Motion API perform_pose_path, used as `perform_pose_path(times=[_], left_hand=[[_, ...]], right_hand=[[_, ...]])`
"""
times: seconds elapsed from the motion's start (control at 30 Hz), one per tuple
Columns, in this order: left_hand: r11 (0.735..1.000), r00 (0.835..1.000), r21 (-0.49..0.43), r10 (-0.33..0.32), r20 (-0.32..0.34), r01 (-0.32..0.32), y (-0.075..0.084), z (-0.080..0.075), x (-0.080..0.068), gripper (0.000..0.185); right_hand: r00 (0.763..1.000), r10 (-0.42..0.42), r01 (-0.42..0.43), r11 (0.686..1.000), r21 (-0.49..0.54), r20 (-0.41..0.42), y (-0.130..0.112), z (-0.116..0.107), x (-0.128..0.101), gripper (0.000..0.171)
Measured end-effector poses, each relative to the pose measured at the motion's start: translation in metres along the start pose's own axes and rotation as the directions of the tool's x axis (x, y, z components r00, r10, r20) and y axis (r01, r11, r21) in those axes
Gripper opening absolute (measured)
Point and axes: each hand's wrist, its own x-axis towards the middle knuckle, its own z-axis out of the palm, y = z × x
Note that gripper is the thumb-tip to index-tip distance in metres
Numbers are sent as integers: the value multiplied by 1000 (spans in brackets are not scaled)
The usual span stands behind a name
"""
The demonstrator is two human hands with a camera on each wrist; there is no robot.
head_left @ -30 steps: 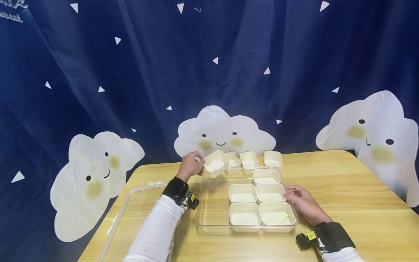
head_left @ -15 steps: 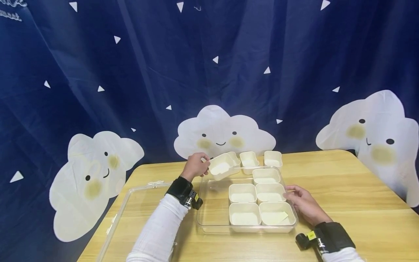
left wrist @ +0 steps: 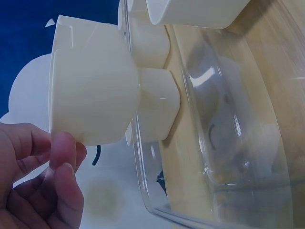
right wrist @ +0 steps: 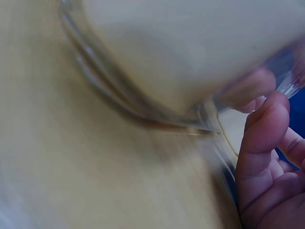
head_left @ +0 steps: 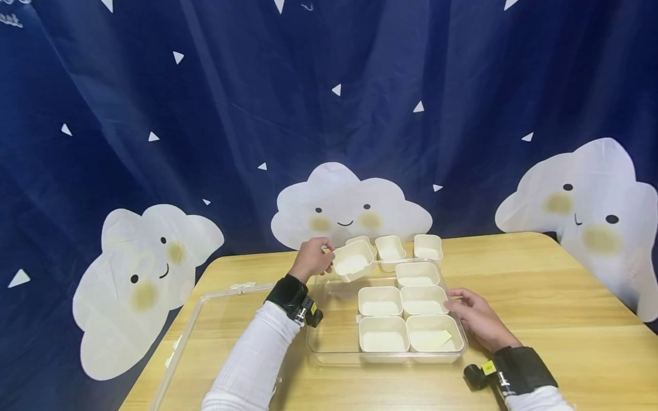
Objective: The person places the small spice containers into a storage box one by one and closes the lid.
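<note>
My left hand (head_left: 313,257) pinches the edge of a cream plastic bin (head_left: 353,261) between thumb and fingers. The bin is tilted and held above the back left of a clear plastic box (head_left: 331,358). In the left wrist view the side of this held bin (left wrist: 93,83) faces the camera. My right hand (head_left: 480,321) touches the clear box's right wall, its fingers loosely bent; in the right wrist view the thumb (right wrist: 264,129) lies by the clear wall. Several cream bins fill the box's right part, and the front right one (head_left: 421,337) holds a pale yellow slip (head_left: 441,339).
Behind the clear box stand three more cream bins, one at the middle (head_left: 389,248) and one at the right (head_left: 428,246); the left one is partly covered by the held bin. A clear lid (head_left: 192,319) lies at the left on the wooden table (head_left: 565,297).
My left hand has moved right with the cream bin, which now sits in front of the leftmost rear bin. My right hand keeps its place at the clear box.
</note>
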Motion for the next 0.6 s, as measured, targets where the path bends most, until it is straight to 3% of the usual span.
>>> perform_pose_path(times=[0.6], left_hand=[[1000, 1000, 15, 10, 13, -10, 9, 12, 6, 10]], right_hand=[[1000, -9, 9, 1000, -22, -1, 0, 0, 1, 49]])
